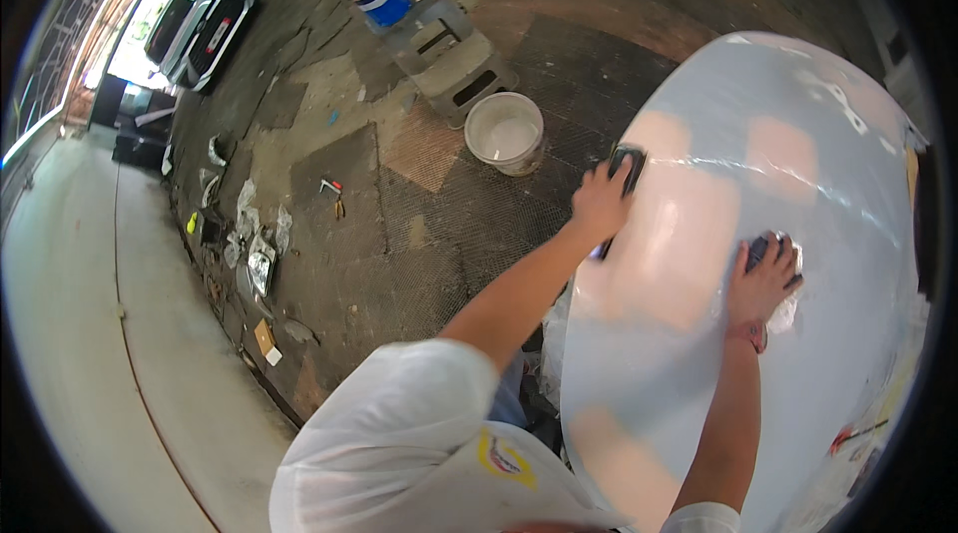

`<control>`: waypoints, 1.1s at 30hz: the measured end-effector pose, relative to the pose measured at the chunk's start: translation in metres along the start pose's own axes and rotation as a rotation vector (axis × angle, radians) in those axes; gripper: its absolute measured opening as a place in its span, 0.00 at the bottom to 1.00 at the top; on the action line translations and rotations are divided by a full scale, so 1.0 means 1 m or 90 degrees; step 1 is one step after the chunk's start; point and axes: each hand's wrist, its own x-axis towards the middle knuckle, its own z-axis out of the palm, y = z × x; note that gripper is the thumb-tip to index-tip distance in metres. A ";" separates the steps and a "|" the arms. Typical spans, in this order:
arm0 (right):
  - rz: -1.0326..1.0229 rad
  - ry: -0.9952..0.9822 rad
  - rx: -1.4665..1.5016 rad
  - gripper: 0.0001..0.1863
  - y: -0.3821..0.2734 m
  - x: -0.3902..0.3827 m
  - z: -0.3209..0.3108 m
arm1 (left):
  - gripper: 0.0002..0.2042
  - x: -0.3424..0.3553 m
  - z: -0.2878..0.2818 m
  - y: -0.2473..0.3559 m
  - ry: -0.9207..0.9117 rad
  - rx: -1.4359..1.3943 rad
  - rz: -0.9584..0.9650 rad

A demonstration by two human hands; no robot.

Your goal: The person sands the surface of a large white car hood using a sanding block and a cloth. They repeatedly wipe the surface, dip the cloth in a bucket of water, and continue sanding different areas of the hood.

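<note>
The left hand's (602, 202) fingers curl over a dark sanding block (629, 168), pressing it flat on the near-left edge of a large pale grey car body panel (798, 234). The right hand (762, 278) spreads its fingers over a second dark block (760, 249) with a white cloth (786, 311) beneath, mid-panel. Patches of beige filler (667, 244) lie between them. A white bucket (505, 133) stands on the floor beside the panel.
</note>
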 end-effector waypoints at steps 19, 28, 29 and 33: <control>-0.027 0.038 0.004 0.31 0.000 0.002 0.006 | 0.33 0.019 0.019 -0.027 0.022 -0.004 -0.032; 0.021 0.010 -0.019 0.31 0.012 -0.005 0.005 | 0.36 -0.138 0.011 -0.021 -0.054 0.018 0.179; 0.024 0.006 -0.026 0.31 0.012 -0.007 0.005 | 0.35 -0.103 0.008 -0.016 -0.036 0.003 0.133; -0.014 0.022 -0.034 0.30 -0.002 -0.003 0.005 | 0.32 0.007 0.014 -0.015 0.071 -0.028 0.015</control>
